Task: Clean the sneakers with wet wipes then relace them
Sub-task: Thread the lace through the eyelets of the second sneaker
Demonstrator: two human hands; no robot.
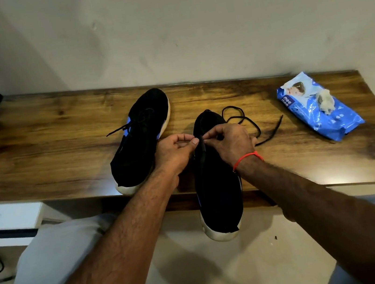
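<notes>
Both hands pinching black lace (252, 129) over near sneaker (218, 186): left hand (173, 151) and right hand (231, 143) fingers curled, tips meeting at tongue. Sneaker lying lengthwise, toe pointing to wall, heel overhanging wooden table (281, 151) edge; second sneaker (139, 139) sitting left, wet wipes pack (318, 108) right

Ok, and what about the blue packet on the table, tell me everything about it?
The packet is a soft, shiny blue plastic pack of wet wipes, crinkled, with "mee mee" printed on it and a picture near its far end. It lies flat on the wooden table, near the right end, angled, well apart from the shoes and both hands. A crumpled whitish wipe sits on top of it; whether that wipe is pulled from the opening or just laid there cannot be told.
</notes>
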